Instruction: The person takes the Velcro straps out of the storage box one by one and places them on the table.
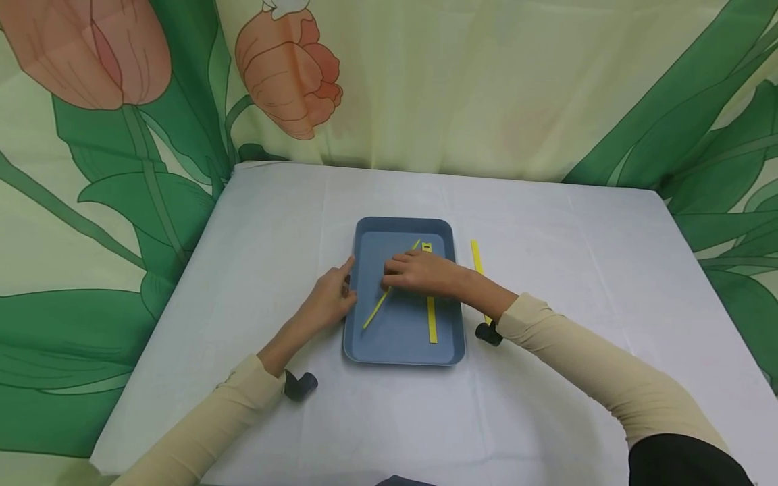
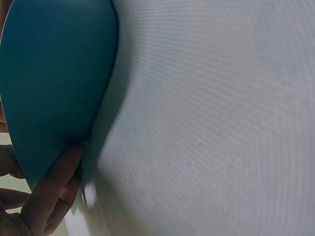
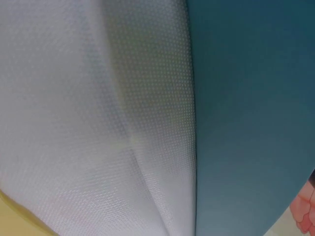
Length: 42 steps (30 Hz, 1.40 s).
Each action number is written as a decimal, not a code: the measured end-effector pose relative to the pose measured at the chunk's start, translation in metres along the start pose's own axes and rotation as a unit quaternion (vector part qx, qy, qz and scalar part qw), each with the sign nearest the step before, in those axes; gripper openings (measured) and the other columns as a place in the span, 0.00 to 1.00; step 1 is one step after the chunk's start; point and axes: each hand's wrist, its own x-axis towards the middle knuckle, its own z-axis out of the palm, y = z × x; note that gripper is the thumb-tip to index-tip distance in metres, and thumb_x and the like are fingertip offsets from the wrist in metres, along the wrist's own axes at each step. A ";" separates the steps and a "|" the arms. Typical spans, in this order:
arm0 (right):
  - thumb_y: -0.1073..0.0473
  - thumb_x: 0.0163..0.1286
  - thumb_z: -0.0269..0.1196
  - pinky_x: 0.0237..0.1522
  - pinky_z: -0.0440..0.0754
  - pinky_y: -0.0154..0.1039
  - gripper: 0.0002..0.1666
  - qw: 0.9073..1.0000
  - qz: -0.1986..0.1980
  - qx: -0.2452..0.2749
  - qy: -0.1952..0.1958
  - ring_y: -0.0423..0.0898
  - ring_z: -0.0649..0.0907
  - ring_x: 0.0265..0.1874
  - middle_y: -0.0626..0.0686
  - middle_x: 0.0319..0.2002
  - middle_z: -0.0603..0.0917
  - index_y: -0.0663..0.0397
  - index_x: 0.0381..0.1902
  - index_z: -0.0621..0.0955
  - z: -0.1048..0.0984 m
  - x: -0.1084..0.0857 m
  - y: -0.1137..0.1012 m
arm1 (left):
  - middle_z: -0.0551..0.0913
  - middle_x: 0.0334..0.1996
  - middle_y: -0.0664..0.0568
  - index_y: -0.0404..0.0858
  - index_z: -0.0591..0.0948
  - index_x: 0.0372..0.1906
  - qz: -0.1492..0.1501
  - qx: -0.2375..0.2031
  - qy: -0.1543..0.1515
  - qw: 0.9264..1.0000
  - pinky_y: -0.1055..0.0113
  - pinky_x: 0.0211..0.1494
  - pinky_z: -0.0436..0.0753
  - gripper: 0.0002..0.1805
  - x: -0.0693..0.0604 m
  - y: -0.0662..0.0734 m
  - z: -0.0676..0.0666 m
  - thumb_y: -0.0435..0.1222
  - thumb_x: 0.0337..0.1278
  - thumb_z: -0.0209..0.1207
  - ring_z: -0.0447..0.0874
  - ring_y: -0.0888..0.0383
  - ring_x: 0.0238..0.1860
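Observation:
A blue-grey rectangular tray (image 1: 401,347) lies on the table. My left hand (image 1: 328,297) is at its left side, and the left wrist view shows fingers (image 2: 54,184) touching the tray's outer wall (image 2: 59,73). Over the tray's middle, my right hand (image 1: 419,273) has curled fingers that pinch a thin yellow strip (image 1: 375,312), slanted across the tray. The fingers hide part of that strip. A second, flat yellow strip (image 1: 432,320) lies lengthwise in the tray's right half, with a dark mark near its far end; the right hand covers its middle.
Another yellow strip (image 1: 477,255) lies on the white tablecloth (image 1: 565,263) right of the tray, partly hidden by the right forearm. A flower-printed curtain (image 1: 456,88) hangs behind the table. Dark wrist cameras sit under both cuffs. The right wrist view shows only tray wall, cloth and curtain.

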 end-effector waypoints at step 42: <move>0.62 0.62 0.64 0.31 0.76 0.37 0.08 0.998 0.030 -0.019 0.052 0.45 0.75 0.32 0.49 0.35 0.78 0.46 0.39 0.80 -0.014 -0.029 0.005 | 0.75 0.44 0.35 0.25 0.55 0.69 -0.009 0.034 0.004 0.999 0.64 0.38 0.80 0.38 0.000 0.003 0.001 0.26 0.54 0.56 0.76 0.50 0.38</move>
